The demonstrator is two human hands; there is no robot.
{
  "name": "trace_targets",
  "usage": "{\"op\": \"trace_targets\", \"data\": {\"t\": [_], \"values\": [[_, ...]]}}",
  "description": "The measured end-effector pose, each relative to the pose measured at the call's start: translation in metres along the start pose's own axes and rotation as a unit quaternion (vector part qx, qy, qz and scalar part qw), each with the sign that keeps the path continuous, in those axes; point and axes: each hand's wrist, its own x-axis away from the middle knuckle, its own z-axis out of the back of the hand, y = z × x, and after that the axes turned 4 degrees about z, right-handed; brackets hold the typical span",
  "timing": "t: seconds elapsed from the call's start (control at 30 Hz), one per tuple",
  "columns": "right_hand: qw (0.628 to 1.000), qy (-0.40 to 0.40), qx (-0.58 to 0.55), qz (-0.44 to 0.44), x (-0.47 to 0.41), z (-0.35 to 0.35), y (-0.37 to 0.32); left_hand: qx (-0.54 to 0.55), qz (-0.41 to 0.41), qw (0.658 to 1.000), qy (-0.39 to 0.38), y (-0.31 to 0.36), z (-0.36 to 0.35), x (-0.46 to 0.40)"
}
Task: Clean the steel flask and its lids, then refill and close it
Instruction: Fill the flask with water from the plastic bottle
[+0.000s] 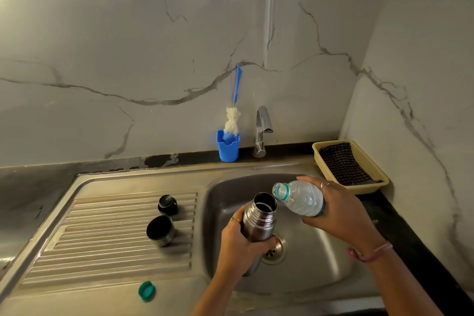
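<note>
We are wrapping our left hand around the flask, fingers curled about its lower body, holding it open-mouthed and slightly tilted over the sink near the drain. Our right hand is gripping the bottle, fingers closed round its base end, tipping its uncapped neck just beside the flask's rim.

We are judging the refill to be starting; no stream is visible. To pour well, we are advising bringing the neck directly over the mouth, tipping gradually, and keeping the flask upright and steady so spill falls into the sink.

Outward, the two lids, the cup lid and the stopper, are standing on the drainboard, well apart from the flask. The green cap is lying nearer us.
</note>
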Motion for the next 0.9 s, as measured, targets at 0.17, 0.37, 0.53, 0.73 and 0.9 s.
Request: {"op": "trace_targets", "data": {"t": [0.17, 0.37, 0.53, 0.73, 0.9], "values": [[0.996, -0.006, 0.081, 0.03, -0.009, 0.003, -0.002, 0.004, 0.005, 1.0, -0.002, -0.002, 0.001, -0.002], [0.991, -0.003, 0.123, 0.041, -0.015, 0.004, 0.002, 0.006, 0.009, 1.0, 0.004, -0.005, 0.0, -0.003], [0.988, 0.004, 0.144, 0.048, -0.02, 0.005, 0.005, 0.004, 0.006, 1.0, 0.004, -0.005, 0.0, -0.004], [0.986, 0.003, 0.157, 0.051, -0.022, 0.006, 0.008, 0.011, 0.007, 1.0, 0.001, -0.007, -0.001, -0.004], [0.985, 0.007, 0.163, 0.058, -0.023, 0.006, 0.008, 0.025, 0.015, 1.0, 0.006, -0.006, -0.002, -0.004]]}}
